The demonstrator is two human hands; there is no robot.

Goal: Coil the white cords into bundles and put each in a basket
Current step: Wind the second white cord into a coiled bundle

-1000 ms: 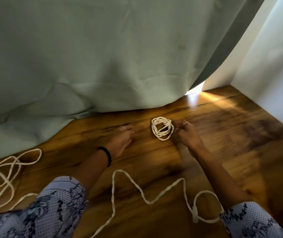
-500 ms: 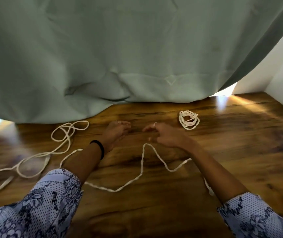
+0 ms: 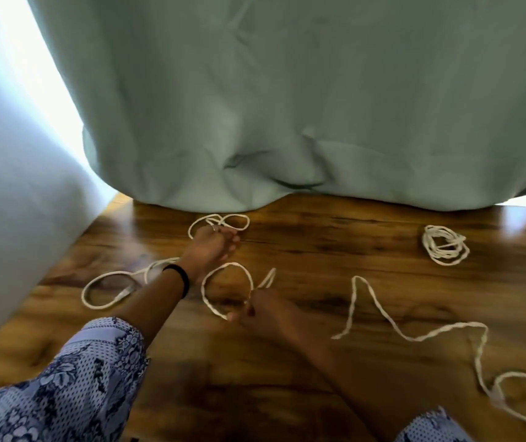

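Observation:
A coiled white cord bundle (image 3: 445, 249) lies on the wooden floor (image 3: 335, 250) at the right, apart from both hands. A long loose white cord (image 3: 220, 220) loops across the floor at centre left. My left hand (image 3: 212, 248) reaches forward and its fingers pinch that cord near the curtain's hem. My right hand (image 3: 263, 309) is closed on a loop of the same cord (image 3: 205, 296) nearer to me. Another loose white cord (image 3: 414, 338) zigzags away on the right. No basket is in view.
A pale green curtain (image 3: 287, 106) hangs down to the floor across the back. A white wall (image 3: 6, 186) stands at the left. Bright light shows at both lower corners of the curtain.
The view has swung left, so the coiled bundle now sits far right. Both hands moved left from the bundle to the loose cord and took hold of it.

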